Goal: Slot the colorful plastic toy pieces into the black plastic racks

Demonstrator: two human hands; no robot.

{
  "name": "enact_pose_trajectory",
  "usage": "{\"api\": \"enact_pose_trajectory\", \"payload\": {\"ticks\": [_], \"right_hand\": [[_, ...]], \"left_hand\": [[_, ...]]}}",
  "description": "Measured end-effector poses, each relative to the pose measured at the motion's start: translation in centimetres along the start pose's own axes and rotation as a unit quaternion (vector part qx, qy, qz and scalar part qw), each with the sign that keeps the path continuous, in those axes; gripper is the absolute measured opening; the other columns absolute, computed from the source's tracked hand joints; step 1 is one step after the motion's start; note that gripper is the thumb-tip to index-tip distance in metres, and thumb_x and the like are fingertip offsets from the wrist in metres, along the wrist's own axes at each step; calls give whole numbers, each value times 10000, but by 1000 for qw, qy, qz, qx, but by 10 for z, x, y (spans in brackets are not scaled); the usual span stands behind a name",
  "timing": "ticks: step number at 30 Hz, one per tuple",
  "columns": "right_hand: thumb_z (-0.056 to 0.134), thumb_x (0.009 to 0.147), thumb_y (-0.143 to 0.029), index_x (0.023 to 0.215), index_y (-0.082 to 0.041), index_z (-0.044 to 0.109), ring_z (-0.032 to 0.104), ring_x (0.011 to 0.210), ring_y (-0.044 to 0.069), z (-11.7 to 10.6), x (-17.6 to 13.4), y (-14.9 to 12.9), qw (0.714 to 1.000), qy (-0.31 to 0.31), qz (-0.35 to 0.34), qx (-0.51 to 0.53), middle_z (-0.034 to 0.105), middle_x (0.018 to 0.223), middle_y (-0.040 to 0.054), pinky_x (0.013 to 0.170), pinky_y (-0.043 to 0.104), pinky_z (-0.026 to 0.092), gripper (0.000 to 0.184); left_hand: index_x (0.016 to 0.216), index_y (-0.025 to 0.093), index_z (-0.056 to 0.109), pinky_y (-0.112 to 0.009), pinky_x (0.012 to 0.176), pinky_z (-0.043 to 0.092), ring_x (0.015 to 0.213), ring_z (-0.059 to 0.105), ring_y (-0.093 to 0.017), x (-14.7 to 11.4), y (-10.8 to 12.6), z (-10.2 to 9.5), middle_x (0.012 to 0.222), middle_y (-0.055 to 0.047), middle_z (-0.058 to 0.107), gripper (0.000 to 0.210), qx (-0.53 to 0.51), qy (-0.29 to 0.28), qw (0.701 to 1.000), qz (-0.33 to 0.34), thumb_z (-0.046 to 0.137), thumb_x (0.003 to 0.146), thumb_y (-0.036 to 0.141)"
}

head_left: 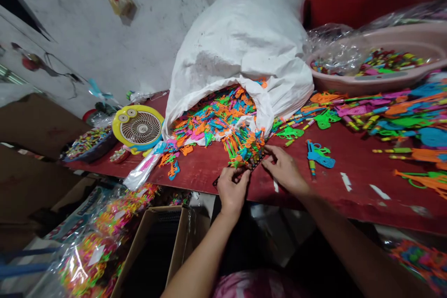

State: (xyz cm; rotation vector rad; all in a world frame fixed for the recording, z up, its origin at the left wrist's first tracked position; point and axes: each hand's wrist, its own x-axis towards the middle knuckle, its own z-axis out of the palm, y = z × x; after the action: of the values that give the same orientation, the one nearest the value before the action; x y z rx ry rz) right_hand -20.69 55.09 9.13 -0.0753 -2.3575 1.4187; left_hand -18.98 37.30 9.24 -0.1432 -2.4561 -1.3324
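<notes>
My left hand (233, 190) is at the red table's near edge, its fingers closed on a dark perforated strip (257, 160). My right hand (285, 170) grips the same strip at its other end, thumb and fingers bent. Small plastic toy guns (244, 145) in orange, green and blue stand close together along the strip, just beyond my fingers. Behind them a large white sack (240, 32) lies with its mouth towards me, and many more toy guns (216, 114) spill out of it. A single blue and green toy gun (320, 154) lies right of my right hand.
A yellow fan (141, 129) stands left of the sack. A pink basin (380, 79) and a red tub (370, 4) are at the back right, above piled toy guns (412, 116). Below the red table (363, 160) are a cardboard box (178, 237) and bagged colourful pieces (87, 260).
</notes>
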Motion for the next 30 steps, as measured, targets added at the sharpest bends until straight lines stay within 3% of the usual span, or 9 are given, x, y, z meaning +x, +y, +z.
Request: {"api": "enact_pose_trajectory", "payload": {"ticks": [6,12,15,18,20,24,27,30], "right_hand": [[533,801,-249,1091,-173,620,627,703,174,1,-13,0,1000,-8,-25,8,689,946,80,663,323,513,312],[553,800,-218,1090,-181,618,633,690,176,-1,-32,-3,997,6,-80,-13,680,896,67,653,326,529,300],[554,834,-212,1175,-197,594,653,840,218,-9,-32,-19,988,67,-127,-48,669,1007,104,747,364,538,344],[584,851,-225,1212,-200,586,592,1093,284,-21,-23,-46,963,95,-231,-105,643,1151,142,954,442,469,362],[597,855,-243,1236,-201,576,557,1157,299,-26,-14,-63,948,86,-283,-119,629,1202,145,1011,466,425,384],[586,876,-275,1388,-223,468,484,1267,300,-26,3,-81,935,42,-320,-148,558,1346,132,1045,472,374,528],[578,891,-292,1266,-247,572,435,1303,293,-20,11,-85,912,-32,-356,-200,585,1301,96,1048,463,334,378],[575,894,-293,1115,-231,633,466,1220,287,-13,15,-87,893,-67,-371,-247,616,1188,94,1006,449,329,237]], "left_hand": [[816,213,732,-328,767,401,861,573,-221,10,3,-8,827,-45,621,237,181,-27,982,38,752,768,445],[726,214,728,-349,808,385,890,552,-224,17,-9,-7,849,-55,612,222,187,-21,981,50,696,832,406],[758,223,736,-343,817,386,896,548,-215,18,-14,-7,861,-49,614,180,177,-24,981,71,694,840,377],[765,229,741,-341,825,386,915,551,-212,20,-15,-7,898,-46,633,146,169,-26,982,81,696,836,349],[769,234,745,-342,825,386,925,550,-214,20,-13,-6,925,-45,643,135,168,-30,982,79,694,834,340],[815,244,754,-345,830,386,940,542,-222,20,-14,-4,939,-49,643,97,172,-37,981,80,698,820,324],[847,248,751,-347,833,387,956,534,-227,20,-17,-3,963,-54,637,95,174,-34,980,86,683,819,309],[883,265,751,-353,840,388,965,528,-231,21,-21,-2,987,-58,628,111,178,-39,979,87,675,816,311]]}}
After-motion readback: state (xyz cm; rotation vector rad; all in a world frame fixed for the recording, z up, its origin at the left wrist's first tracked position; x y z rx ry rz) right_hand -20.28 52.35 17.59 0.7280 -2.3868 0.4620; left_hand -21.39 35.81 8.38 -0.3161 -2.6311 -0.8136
